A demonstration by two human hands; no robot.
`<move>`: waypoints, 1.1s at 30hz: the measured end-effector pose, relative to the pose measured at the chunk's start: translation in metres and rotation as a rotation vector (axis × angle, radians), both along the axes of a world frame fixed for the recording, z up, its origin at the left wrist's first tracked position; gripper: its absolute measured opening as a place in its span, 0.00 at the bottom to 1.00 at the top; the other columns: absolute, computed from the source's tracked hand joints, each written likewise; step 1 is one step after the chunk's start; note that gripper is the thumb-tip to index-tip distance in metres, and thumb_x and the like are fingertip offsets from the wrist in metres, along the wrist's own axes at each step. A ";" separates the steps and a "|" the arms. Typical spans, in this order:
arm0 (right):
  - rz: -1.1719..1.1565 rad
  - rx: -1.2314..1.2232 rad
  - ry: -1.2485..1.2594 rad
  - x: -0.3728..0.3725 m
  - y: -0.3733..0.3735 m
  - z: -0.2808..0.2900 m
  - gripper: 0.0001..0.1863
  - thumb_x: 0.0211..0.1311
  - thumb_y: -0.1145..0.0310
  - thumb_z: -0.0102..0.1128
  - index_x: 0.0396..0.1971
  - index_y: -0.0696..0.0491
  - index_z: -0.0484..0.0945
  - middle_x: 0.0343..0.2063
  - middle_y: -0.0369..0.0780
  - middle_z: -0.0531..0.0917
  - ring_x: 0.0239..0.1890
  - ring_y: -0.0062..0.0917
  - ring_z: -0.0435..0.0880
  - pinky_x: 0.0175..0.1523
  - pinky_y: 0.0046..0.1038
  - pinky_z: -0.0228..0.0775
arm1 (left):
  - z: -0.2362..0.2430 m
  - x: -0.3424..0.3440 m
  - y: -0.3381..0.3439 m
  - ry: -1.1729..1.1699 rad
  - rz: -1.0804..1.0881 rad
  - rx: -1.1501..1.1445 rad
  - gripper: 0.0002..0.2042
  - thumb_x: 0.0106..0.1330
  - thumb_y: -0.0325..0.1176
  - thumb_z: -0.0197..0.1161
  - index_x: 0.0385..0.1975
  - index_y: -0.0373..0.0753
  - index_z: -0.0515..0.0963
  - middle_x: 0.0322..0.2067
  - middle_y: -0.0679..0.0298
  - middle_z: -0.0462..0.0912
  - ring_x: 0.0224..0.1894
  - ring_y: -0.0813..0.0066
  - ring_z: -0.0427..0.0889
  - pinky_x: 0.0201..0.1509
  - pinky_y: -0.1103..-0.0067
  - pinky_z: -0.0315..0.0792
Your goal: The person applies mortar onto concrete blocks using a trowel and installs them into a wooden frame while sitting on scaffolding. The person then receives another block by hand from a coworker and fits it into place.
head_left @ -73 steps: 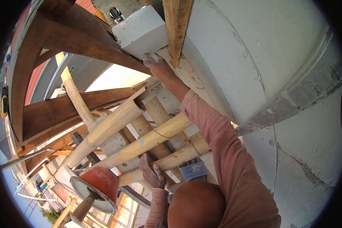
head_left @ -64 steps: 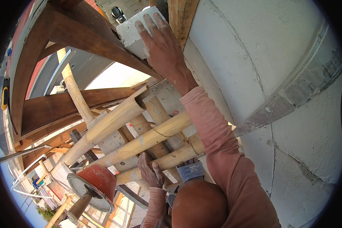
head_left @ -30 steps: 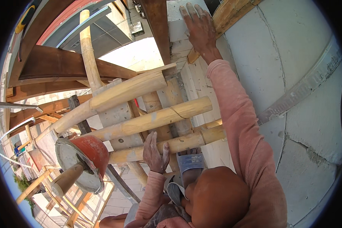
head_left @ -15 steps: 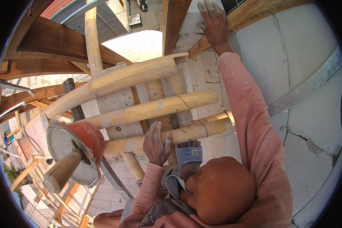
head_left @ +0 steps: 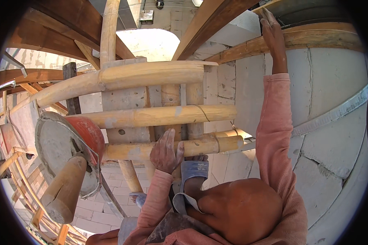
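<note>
My left hand [head_left: 167, 152] rests with fingers stretched and thumb apart over the lowest bamboo pole [head_left: 203, 145]. My right hand [head_left: 273, 32] reaches up to the right end of a pale block [head_left: 243, 25], beside a wooden beam [head_left: 304, 37], its fingers stretched out along the block's edge. A red bucket [head_left: 88, 130] with grey mix inside stands left of my left hand, a short bamboo pole [head_left: 63, 190] sticking out of it toward me. Under the lowest pole a foot in a blue sandal [head_left: 194, 171] shows.
Bamboo poles [head_left: 151, 75] are lashed over boards as a staging. Dark timber beams [head_left: 61, 28] stand at upper left. A pale block wall [head_left: 329, 163] with a grey metal strip [head_left: 331, 118] runs along the right. Paving [head_left: 102, 212] lies far below.
My right hand has gone from the top of the pale block rightward to its far end. The view has swung, levelling the bamboo poles. My left hand stays on the lowest pole.
</note>
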State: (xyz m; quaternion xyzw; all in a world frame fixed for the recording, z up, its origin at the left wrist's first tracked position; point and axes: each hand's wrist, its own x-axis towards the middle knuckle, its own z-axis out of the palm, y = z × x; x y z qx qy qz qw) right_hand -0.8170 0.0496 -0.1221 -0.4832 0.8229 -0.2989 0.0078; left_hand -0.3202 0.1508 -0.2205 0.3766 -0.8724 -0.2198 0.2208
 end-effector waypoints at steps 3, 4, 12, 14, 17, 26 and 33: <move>-0.019 -0.221 -0.024 -0.006 -0.014 0.003 0.22 0.73 0.63 0.52 0.57 0.62 0.81 0.53 0.47 0.86 0.57 0.32 0.84 0.61 0.29 0.71 | -0.002 0.001 -0.003 0.002 -0.014 -0.028 0.22 0.70 0.40 0.64 0.61 0.37 0.75 0.52 0.56 0.83 0.50 0.58 0.85 0.52 0.68 0.80; -0.021 -0.219 -0.017 -0.016 -0.018 -0.004 0.22 0.73 0.63 0.52 0.57 0.62 0.81 0.53 0.47 0.86 0.57 0.32 0.84 0.61 0.29 0.71 | -0.003 -0.001 -0.002 0.004 -0.016 -0.046 0.22 0.69 0.39 0.65 0.60 0.38 0.76 0.51 0.57 0.84 0.48 0.60 0.86 0.51 0.69 0.81; -0.050 -0.333 -0.471 -0.005 -0.056 -0.018 0.19 0.76 0.60 0.51 0.46 0.61 0.83 0.40 0.42 0.86 0.43 0.24 0.85 0.49 0.27 0.76 | -0.002 0.001 -0.002 -0.020 -0.019 -0.030 0.21 0.71 0.39 0.62 0.60 0.37 0.76 0.50 0.55 0.84 0.49 0.58 0.86 0.51 0.68 0.80; -0.062 -0.531 -0.637 -0.032 -0.054 -0.041 0.16 0.75 0.60 0.53 0.36 0.58 0.81 0.31 0.38 0.82 0.33 0.19 0.80 0.38 0.25 0.70 | -0.002 -0.005 0.000 0.005 -0.029 -0.034 0.20 0.70 0.39 0.63 0.58 0.38 0.77 0.50 0.56 0.84 0.48 0.60 0.86 0.50 0.69 0.81; -0.128 -0.710 -0.751 -0.022 -0.051 -0.052 0.18 0.73 0.59 0.58 0.21 0.49 0.74 0.17 0.31 0.72 0.18 0.14 0.68 0.25 0.22 0.57 | -0.002 -0.002 0.001 -0.003 -0.029 -0.022 0.19 0.71 0.38 0.62 0.59 0.37 0.77 0.50 0.56 0.84 0.47 0.59 0.86 0.50 0.68 0.81; -0.147 -0.759 -0.636 -0.030 -0.049 -0.055 0.23 0.71 0.54 0.61 0.15 0.45 0.70 0.12 0.26 0.65 0.14 0.12 0.59 0.22 0.21 0.48 | 0.003 -0.011 0.000 -0.045 -0.021 -0.020 0.19 0.76 0.41 0.56 0.61 0.39 0.75 0.50 0.55 0.85 0.48 0.56 0.86 0.49 0.66 0.78; -0.190 -0.817 -0.716 -0.025 -0.057 -0.056 0.22 0.68 0.65 0.62 0.14 0.48 0.67 0.14 0.26 0.66 0.15 0.13 0.60 0.23 0.24 0.51 | 0.000 -0.013 0.002 -0.105 -0.024 -0.027 0.19 0.72 0.35 0.60 0.61 0.39 0.74 0.49 0.54 0.83 0.48 0.55 0.84 0.51 0.65 0.77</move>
